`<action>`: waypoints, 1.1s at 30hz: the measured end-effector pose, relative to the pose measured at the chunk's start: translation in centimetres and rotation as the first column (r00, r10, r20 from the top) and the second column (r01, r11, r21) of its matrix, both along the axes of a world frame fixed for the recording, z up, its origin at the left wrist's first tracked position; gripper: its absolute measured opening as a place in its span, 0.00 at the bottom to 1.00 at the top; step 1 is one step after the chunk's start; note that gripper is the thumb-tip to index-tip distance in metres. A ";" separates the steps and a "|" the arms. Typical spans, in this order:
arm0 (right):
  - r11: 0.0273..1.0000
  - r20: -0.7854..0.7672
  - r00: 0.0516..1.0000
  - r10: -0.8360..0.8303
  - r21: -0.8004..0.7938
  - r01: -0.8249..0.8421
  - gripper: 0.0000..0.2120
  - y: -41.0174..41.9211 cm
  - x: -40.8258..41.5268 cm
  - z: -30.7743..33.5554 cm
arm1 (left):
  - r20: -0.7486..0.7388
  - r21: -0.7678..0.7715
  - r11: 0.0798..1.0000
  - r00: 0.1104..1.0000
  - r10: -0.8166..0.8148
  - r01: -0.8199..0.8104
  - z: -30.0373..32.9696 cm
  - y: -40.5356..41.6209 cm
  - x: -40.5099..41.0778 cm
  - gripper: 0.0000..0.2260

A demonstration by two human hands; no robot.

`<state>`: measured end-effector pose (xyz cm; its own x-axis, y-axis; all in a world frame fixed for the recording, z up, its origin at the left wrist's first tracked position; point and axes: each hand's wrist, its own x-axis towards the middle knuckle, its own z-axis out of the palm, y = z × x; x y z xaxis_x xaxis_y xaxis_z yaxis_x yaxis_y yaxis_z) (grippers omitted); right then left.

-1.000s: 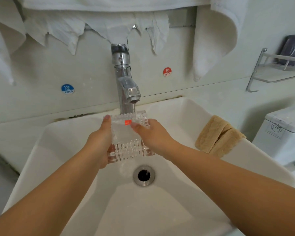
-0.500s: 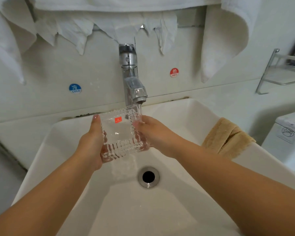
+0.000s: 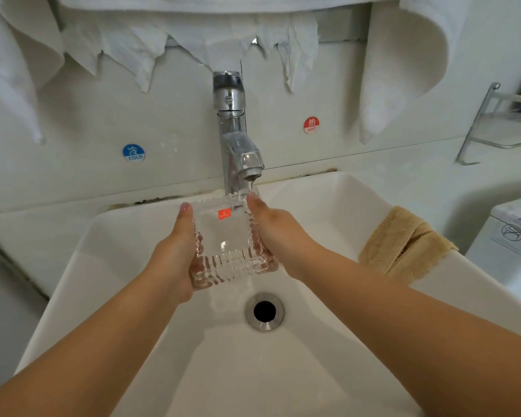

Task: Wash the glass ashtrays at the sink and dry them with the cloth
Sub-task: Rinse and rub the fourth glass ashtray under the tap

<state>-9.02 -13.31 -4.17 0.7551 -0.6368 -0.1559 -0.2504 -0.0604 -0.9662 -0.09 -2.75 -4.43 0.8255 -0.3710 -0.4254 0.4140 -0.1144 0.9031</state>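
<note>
Our left hand (image 3: 175, 254) and right hand (image 3: 275, 233) clamp the square cut-glass ashtray (image 3: 229, 239) from opposite sides, thumbs laid along its side walls, other fingers wrapped underneath and seen only through the glass. The ashtray sits just below the faucet (image 3: 238, 145), tilted, far rim up under the spout, stream hitting that far right corner. It hangs over the sink (image 3: 358, 206) basin, with the drain (image 3: 264, 310) lower and nearer us than the faucet. There's a small red sticker (image 3: 224, 213) on the glass. We judge it heavy for its size, rigid, chip-prone against porcelain, and slick when wet; the ribbed side walls give the best purchase, so we hold there with support underneath. The tan cloth (image 3: 403, 245) lies folded on the sink rim, right of the faucet, not yet used.
</note>
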 end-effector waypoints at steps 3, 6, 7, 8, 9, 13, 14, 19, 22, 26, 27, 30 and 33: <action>0.954 0.140 0.980 0.143 0.244 -0.174 0.16 0.0 0.0 -0.3 | -0.116 -0.060 0.998 0.993 -0.009 0.002 0.0 0.8 1.0 0.26; 0.911 0.174 0.973 0.154 0.357 -0.208 0.16 -0.3 0.1 -0.6 | -0.158 -0.082 0.996 0.987 -0.037 0.024 -0.1 1.2 1.6 0.26; 0.899 0.173 0.972 0.159 0.382 -0.215 0.15 -0.4 0.1 -0.6 | -0.151 -0.080 0.996 0.988 -0.042 0.030 -0.1 1.3 1.6 0.26; 0.886 0.178 0.972 0.154 0.410 -0.216 0.15 -0.3 0.1 -0.4 | -0.145 -0.079 0.996 0.988 -0.048 0.037 -0.2 1.3 1.7 0.26; 0.876 0.185 0.974 0.131 0.439 -0.201 0.18 -0.2 0.0 -0.3 | -0.141 -0.072 0.996 0.988 -0.056 0.047 -0.2 1.2 1.5 0.26; 0.873 0.162 0.984 0.069 0.468 -0.138 0.39 -0.5 0.2 -0.6 | -0.134 -0.069 0.993 0.986 -0.102 0.094 -0.8 0.8 1.0 0.25; 0.878 0.148 0.986 0.074 0.459 -0.135 0.41 -0.6 0.2 -0.6 | -0.140 -0.070 0.992 0.984 -0.114 0.106 -1.0 0.7 1.1 0.25; 0.844 0.112 0.991 0.072 0.523 -0.120 0.35 -0.8 0.2 -1.1 | -0.157 -0.095 0.988 0.978 -0.136 0.122 -1.4 0.7 1.1 0.25; 0.798 0.183 0.972 0.148 0.559 -0.227 0.17 -0.5 -0.3 -0.7 | -0.160 -0.128 0.985 0.977 -0.138 0.118 -1.6 0.9 1.7 0.26; 0.751 0.262 0.940 0.220 0.570 -0.335 0.06 -0.4 -0.8 -0.6 | -0.181 -0.189 0.974 0.970 -0.159 0.124 -1.3 1.2 1.9 0.27; 0.753 0.265 0.939 0.221 0.565 -0.337 0.06 -0.5 -0.8 -0.6 | -0.187 -0.200 0.971 0.968 -0.165 0.127 -1.0 1.2 1.6 0.26; 0.771 0.242 0.955 0.169 0.571 -0.281 0.12 -0.8 -0.7 -0.8 | -0.188 -0.160 0.979 0.970 -0.156 0.126 -1.1 0.8 1.4 0.26; 0.794 0.152 0.987 0.046 0.594 -0.128 0.30 -1.1 -0.2 -1.2 | -0.152 -0.109 0.988 0.981 -0.123 0.107 -1.2 0.3 0.9 0.24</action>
<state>-9.24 -14.45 -5.36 0.8418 -0.3765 -0.3867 -0.1494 0.5260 -0.8373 0.85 -2.40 -5.59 0.6998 -0.5070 -0.5033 0.5418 -0.0825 0.8364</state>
